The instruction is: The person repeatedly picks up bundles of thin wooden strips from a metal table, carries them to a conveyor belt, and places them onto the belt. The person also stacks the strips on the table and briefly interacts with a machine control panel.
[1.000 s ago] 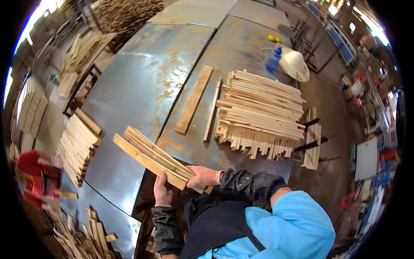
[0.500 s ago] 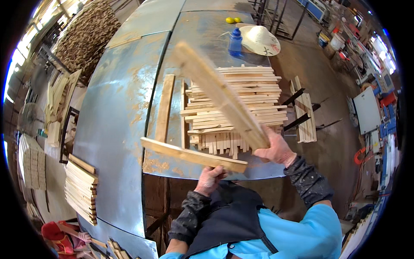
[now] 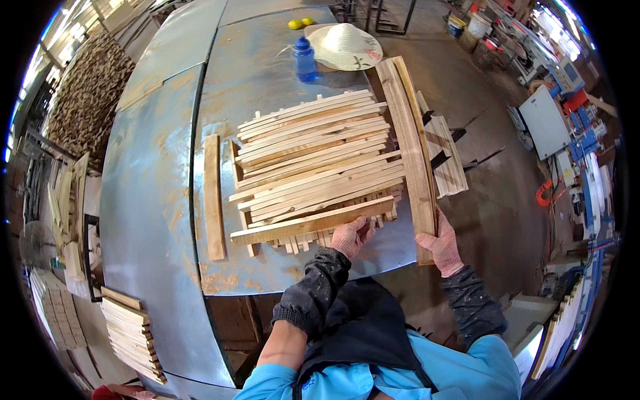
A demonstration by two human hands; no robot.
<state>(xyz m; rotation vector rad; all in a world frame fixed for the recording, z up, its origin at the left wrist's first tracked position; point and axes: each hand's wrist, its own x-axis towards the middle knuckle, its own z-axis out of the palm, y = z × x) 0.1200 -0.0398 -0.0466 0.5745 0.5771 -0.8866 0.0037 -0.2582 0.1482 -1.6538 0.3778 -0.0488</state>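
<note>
My left hand [image 3: 353, 237], in a pinkish work glove, is closed on a narrow wooden strip [image 3: 300, 222]. That strip lies across the near side of a stack of wooden strips [image 3: 320, 160] on the metal table. My right hand [image 3: 442, 247], gloved too, grips the near end of a long wooden board [image 3: 410, 153]. The board stretches away from me along the stack's right side. A second long edge shows beside it; I cannot tell for sure whether that is another board.
On the metal-topped table [image 3: 150, 193] a single flat board [image 3: 212, 197] lies left of the stack. Farther back are a blue bottle [image 3: 305, 60], a straw hat [image 3: 345, 47] and two yellow fruits [image 3: 295, 24]. Black metal arms carry pale slats [image 3: 443, 157] off the right edge.
My right hand has swung its board from a slant over the stack to the right side. My left hand has brought its strip up against the stack's near side. The view has shifted.
</note>
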